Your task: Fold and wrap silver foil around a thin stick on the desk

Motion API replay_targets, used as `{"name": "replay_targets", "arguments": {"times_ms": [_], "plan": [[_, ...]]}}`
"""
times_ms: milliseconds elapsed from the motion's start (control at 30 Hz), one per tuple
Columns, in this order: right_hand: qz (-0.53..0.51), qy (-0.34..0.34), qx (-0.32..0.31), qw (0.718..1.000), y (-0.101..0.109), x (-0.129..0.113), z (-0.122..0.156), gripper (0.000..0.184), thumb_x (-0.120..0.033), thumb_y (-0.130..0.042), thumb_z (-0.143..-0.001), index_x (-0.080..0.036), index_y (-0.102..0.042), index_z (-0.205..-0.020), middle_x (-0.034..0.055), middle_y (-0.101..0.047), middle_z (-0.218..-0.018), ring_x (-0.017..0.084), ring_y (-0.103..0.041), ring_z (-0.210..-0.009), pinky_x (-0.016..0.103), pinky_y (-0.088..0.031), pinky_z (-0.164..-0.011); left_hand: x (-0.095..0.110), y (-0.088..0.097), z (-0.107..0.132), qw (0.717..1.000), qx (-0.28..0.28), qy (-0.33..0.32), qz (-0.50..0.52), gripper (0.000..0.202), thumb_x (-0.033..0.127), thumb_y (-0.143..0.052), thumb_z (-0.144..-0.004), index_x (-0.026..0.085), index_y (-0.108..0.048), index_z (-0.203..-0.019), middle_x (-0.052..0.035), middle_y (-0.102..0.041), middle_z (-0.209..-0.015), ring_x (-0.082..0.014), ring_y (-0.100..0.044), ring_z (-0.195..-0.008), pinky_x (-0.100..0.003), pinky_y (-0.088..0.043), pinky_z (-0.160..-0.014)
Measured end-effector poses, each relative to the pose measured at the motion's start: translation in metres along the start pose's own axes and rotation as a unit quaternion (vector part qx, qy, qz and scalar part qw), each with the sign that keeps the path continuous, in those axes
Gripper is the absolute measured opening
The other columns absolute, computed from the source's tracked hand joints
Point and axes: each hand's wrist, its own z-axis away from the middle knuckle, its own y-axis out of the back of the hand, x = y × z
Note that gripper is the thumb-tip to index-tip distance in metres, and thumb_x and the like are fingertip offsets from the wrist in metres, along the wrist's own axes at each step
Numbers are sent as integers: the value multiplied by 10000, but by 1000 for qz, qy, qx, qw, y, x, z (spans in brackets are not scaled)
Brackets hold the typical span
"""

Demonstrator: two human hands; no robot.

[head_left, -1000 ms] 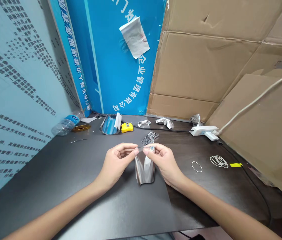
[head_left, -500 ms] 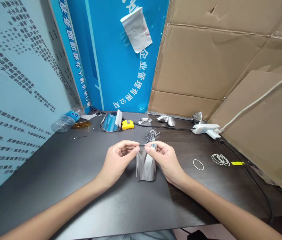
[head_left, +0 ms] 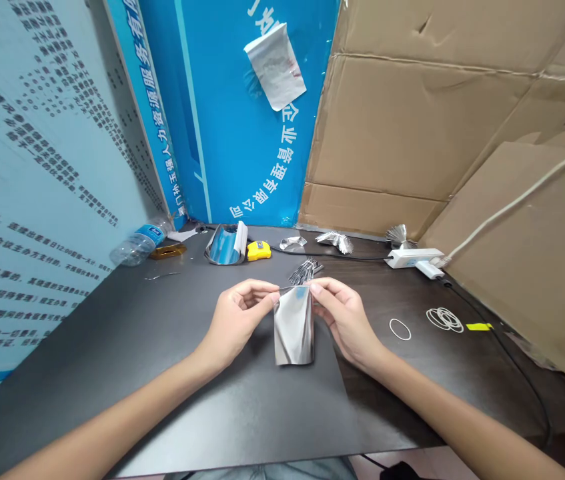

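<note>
A small sheet of shiny silver foil (head_left: 293, 327) hangs upright over the dark table (head_left: 162, 347), its lower edge near the surface. My left hand (head_left: 240, 317) pinches its top left corner. The top right corner is pinched by my right hand (head_left: 343, 317). Just behind the hands lies a pleated silver foil piece (head_left: 303, 271).
At the back stand a roll of silver foil (head_left: 225, 245), a yellow tape measure (head_left: 258, 251), folded foil fans (head_left: 335, 241), a white power strip (head_left: 413, 257) with its cable, and a plastic bottle (head_left: 139, 242) lying at left. White rubber bands (head_left: 443, 319) lie at right. Cardboard and blue boards wall the table.
The foil sheet now faces me flatter and wider, and my right hand has shifted slightly right along its top edge. The view has drifted a little.
</note>
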Motion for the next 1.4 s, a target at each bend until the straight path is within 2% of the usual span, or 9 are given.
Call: {"name": "replay_targets", "arguments": {"times_ms": [133,367,600,833,1167,1400], "plan": [[29,24,7,999,4,-3,-1,313,-502,-847,-816,-212,-747,-877,43,-715,-862,199,-636,-801,356,-551,-796,0,0,0,1000,2,6,1,315,424,-887,-775,176,-793,-945,-83,-806,-936,-206,-731,-854,-304,-577,-824],[84,39,-2,996,7,0,-2,329,-512,-844,-816,-213,-754,-919,72,-743,-963,231,-667,-909,383,-558,-864,0,4,-1,1000,5,-1,-3,301,422,-888,-775,185,-796,-936,-78,-807,-947,-213,-735,-889,-302,-572,-840],[97,26,2,995,12,1,-6,293,-483,-824,-849,-207,-730,-876,33,-693,-865,183,-618,-810,329,-520,-789,5,6,-3,1000,-6,-1,-20,297,426,-886,-773,187,-801,-926,-73,-796,-917,-209,-722,-875,-308,-564,-837],[70,44,-1,997,11,6,-6,265,-444,-834,-848,-224,-687,-849,1,-638,-832,157,-561,-773,285,-481,-735,3,8,-6,999,-26,30,8,327,420,-904,-749,179,-799,-944,-81,-799,-942,-204,-718,-894,-311,-555,-862],[31,-41,-18,999,9,9,-5,351,-509,-851,-808,-202,-758,-950,42,-702,-962,186,-625,-907,312,-535,-833,-1,12,-8,999,-11,42,12,356,423,-910,-740,171,-792,-961,-79,-802,-962,-198,-716,-906,-308,-541,-877],[125,12,-28,992,11,9,-10,346,-522,-814,-836,-186,-731,-849,6,-659,-735,149,-589,-697,290,-503,-691,5,16,-10,999,-13,15,-29,318,411,-907,-740,167,-790,-907,-74,-792,-891,-197,-709,-851,-298,-547,-818]]}}
